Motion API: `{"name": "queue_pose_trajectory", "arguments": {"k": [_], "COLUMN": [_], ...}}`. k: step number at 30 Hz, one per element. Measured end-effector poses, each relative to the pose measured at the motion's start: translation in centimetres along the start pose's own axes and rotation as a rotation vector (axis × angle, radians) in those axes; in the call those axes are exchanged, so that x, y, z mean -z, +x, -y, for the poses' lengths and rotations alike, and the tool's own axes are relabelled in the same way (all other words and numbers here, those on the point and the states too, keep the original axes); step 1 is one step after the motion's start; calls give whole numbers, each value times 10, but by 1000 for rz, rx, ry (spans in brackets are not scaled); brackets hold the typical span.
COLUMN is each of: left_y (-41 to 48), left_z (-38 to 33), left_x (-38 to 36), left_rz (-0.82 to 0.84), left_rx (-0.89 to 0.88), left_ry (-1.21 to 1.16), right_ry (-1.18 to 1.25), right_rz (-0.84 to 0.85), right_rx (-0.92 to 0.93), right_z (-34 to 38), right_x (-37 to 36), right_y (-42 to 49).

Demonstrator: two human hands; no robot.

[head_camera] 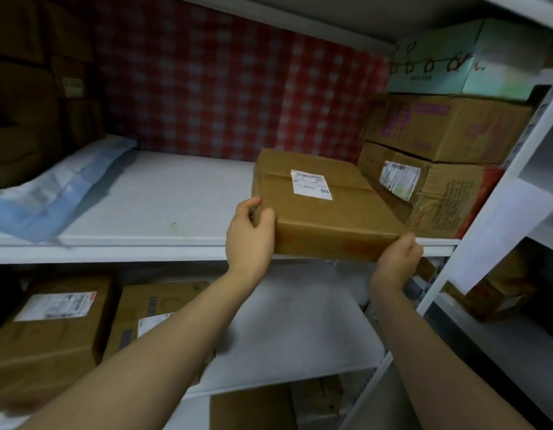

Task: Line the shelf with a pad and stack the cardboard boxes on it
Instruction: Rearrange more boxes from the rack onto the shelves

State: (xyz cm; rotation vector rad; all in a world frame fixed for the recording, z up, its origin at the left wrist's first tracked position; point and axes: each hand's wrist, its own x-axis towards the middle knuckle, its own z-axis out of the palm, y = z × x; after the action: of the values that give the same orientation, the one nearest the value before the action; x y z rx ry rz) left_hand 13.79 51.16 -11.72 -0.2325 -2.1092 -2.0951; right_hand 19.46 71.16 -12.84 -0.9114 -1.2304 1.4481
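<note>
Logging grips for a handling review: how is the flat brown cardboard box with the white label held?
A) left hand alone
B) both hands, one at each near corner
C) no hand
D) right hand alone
B: the left hand grips the near left corner of the flat brown cardboard box, and the right hand grips its near right corner.

At the back you face a red-and-white checked cloth (222,97) hanging like a wall. To your upper right, a pale green printed carton (455,63) lies topmost. A white sheet of paper (498,231) hangs on the slanted white post (436,287) at your right. At far left stands a dark brown stack (21,103), too dim to make out.
</note>
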Motion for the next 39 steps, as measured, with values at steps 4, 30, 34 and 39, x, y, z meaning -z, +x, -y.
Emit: {"name": "queue_pose_trajectory", "arguments": {"k": [4,30,34,39], "left_y": [-29,-116,-82,-29], "left_z": [15,218,215,204], "left_x": [40,212,218,228], "left_rz": [21,0,-107,-249], "left_rx": [-110,646,641,579], "left_ry": [-20,347,281,212], "right_ry": [80,-401,-495,-550], "right_rz": [78,628,825,1009], "right_rx": [-87,-875,-843,-772], "right_z": [-6,-222,-250,-223], "right_x": [18,65,25,-41], "right_y": [-38,-174,-153,-160]}}
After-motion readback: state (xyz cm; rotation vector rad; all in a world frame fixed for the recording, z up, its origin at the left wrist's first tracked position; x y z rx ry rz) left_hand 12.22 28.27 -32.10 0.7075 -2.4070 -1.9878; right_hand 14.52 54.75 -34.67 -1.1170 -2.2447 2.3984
